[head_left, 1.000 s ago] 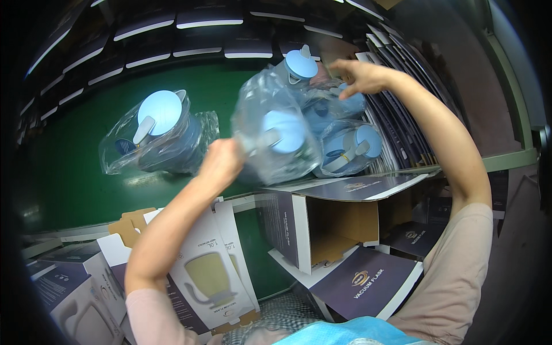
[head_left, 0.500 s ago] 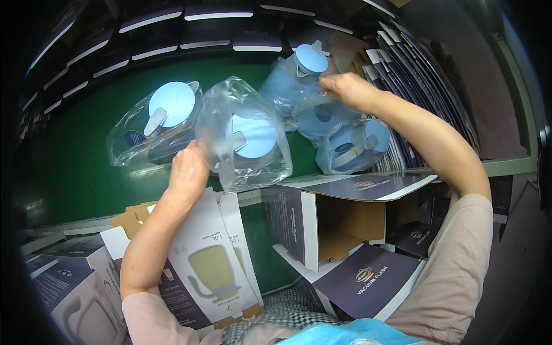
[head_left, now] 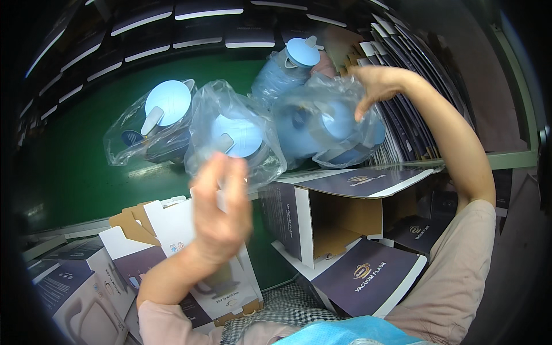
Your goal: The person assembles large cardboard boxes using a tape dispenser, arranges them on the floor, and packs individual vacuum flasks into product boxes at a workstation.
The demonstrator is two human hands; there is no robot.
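My right hand point(head_left: 379, 89) is at the far right, its thumb and fingers around the clear plastic bag of a light blue insulated jug point(head_left: 336, 121), which is tilted and blurred. Blurred by motion, my left hand point(head_left: 221, 207) has its fingers stretched out, with nothing visible in them. Just beyond its fingertips stands another bagged insulated jug point(head_left: 237, 135), its round lid and grey spout tip showing through the plastic. A third bagged jug point(head_left: 167, 103) stands farther left. At the back, one more bagged jug point(head_left: 302, 53) stands beside the tilted one.
An opened dark carton point(head_left: 348, 215) lies near the right, flaps spread. White and purple cartons point(head_left: 172, 230) stand under my left forearm, others point(head_left: 80, 287) at lower left. Flattened cartons point(head_left: 408, 86) lean in a stack at right. Dark boxes point(head_left: 250, 34) line the green table's point(head_left: 75, 178) far side.
My left hand has come off the middle jug's bag and moved right and nearer me. My right hand has shifted right, and the jug under it has turned and slid over the one beside it.
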